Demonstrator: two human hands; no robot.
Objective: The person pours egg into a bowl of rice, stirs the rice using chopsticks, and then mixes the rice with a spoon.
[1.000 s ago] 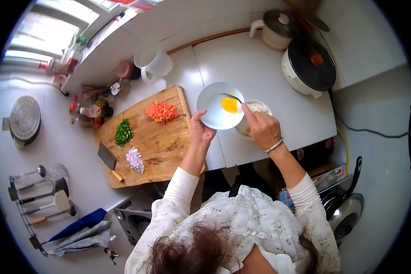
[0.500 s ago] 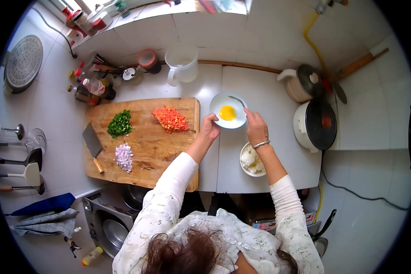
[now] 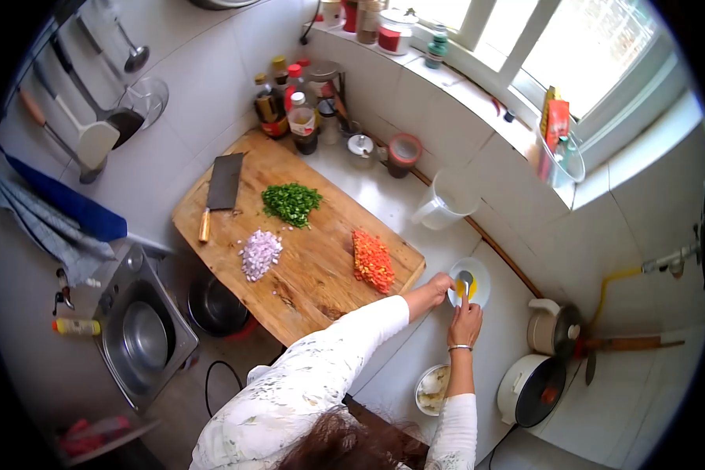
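A white bowl (image 3: 482, 283) with yellow egg in it rests at or just above the white counter. My left hand (image 3: 440, 288) grips the bowl's left rim. In my right hand (image 3: 466, 323) is a metal spoon (image 3: 467, 278), its head over the egg. Nearer to me, beside my right forearm, stands a bowl of white rice (image 3: 432, 389). Left of my hands, the wooden cutting board (image 3: 313, 266) carries diced orange-red pieces (image 3: 373, 260), chopped greens (image 3: 291, 204), diced purple onion (image 3: 260, 254) and a cleaver (image 3: 225, 182).
A translucent jug (image 3: 446, 200) stands behind the bowl, with a red-lidded jar (image 3: 404, 152) and bottles (image 3: 301, 124) farther left. At right are a black-lidded cooker (image 3: 531, 389) and a small pot (image 3: 552, 327). The sink (image 3: 145, 337) is lower left.
The view has swung left, bringing the sink and window into sight. The spoon, earlier resting against the bowl's far rim side, now has its head over the egg.
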